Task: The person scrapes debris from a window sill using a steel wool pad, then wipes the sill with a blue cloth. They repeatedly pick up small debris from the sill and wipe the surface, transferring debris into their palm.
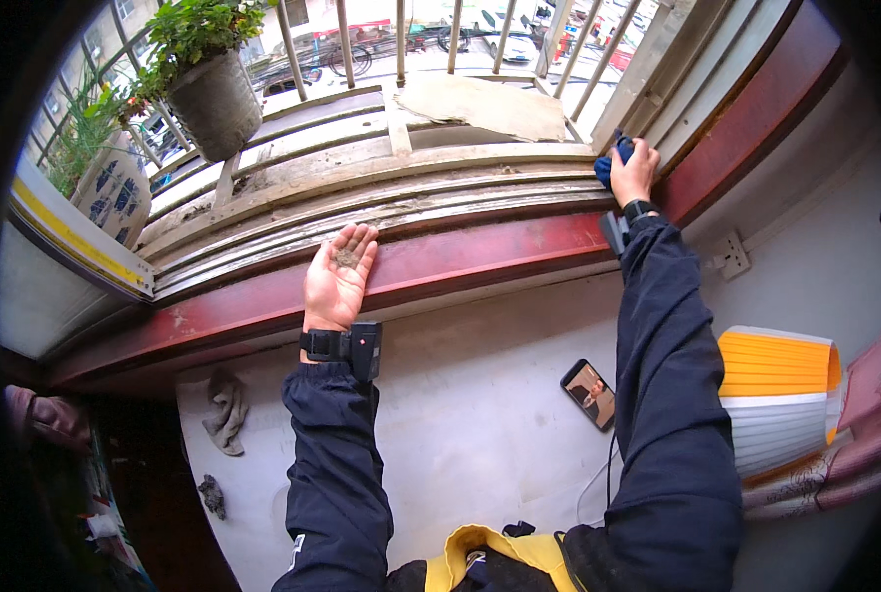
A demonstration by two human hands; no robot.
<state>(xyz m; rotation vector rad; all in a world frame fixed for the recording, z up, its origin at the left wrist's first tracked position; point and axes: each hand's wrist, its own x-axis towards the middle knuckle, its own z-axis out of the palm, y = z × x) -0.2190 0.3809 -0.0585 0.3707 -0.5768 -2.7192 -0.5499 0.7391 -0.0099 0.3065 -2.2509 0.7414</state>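
Note:
My left hand (339,281) is palm up, slightly cupped, with a small heap of grey-brown dirt (345,257) on it. It rests by the dark red windowsill (485,248), just in front of the metal sliding-window track (440,198). Bunched in my right hand (634,175) is a dark blue cloth (603,172). That hand presses at the right corner, where the track meets the upright window frame (673,92). Dirt and stains mark the track. Both wrists wear dark straps with small devices.
Beyond the track, a slatted ledge with metal bars (400,44) holds a potted plant (215,103) and a torn board (485,107). Below the sill, a white tabletop (470,414) bears a phone (588,394) with a cable, a grey rag (226,411) and a dark clump (212,496). A pleated lampshade (777,399) stands right.

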